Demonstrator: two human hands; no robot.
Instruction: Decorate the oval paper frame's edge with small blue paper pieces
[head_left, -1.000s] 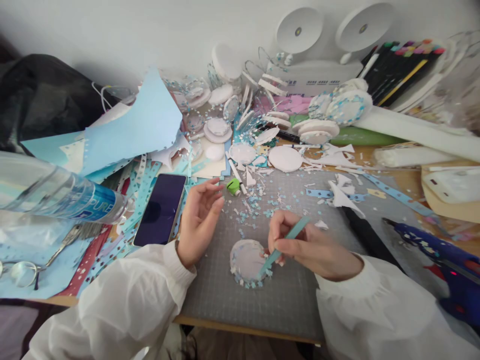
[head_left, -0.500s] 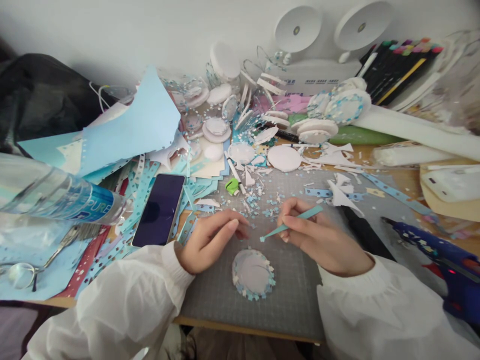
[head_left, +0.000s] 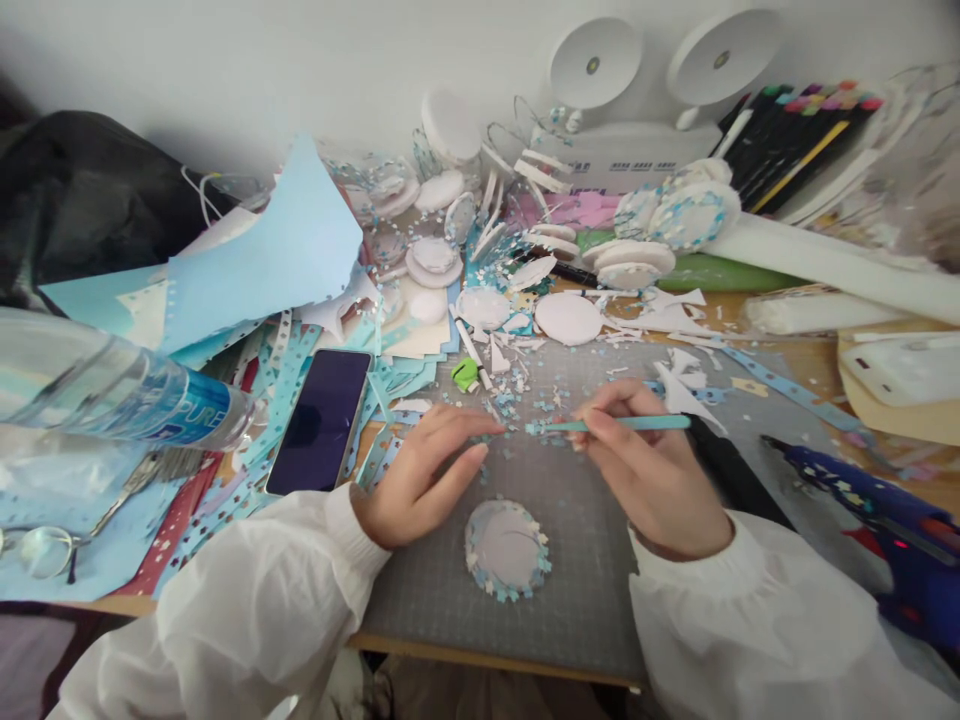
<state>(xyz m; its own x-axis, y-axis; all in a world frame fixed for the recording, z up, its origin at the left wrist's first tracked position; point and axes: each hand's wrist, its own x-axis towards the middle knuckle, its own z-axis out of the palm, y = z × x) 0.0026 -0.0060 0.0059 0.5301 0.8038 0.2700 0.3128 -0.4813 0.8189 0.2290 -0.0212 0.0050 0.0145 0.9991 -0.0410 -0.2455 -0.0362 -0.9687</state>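
My right hand (head_left: 649, 465) is closed around turquoise tweezers (head_left: 637, 423). Their tip points left, among tiny blue and white paper pieces (head_left: 514, 405) scattered on the grey cutting mat (head_left: 585, 600). Whether a piece sits between the tips, I cannot tell. Opposite it, my left hand (head_left: 427, 475) rests on the mat, holding nothing, its fingers stretched toward the scattered pieces. Between and below both hands lies a round white disc (head_left: 506, 550), its rim covered with small blue and cream flower-shaped pieces.
A phone (head_left: 321, 420) and a water bottle (head_left: 135, 385) lie at left, beside glasses (head_left: 45, 550) and punched paper strips. White discs (head_left: 568, 317) and scraps crowd the back. A blue glue gun (head_left: 877, 520) lies at right. A small green object (head_left: 465, 374) sits behind my left hand.
My right hand has moved the tweezers up toward the scattered pieces and tilted them nearly level. The fingers of my left hand have stretched out more. The decorated disc has stayed put.
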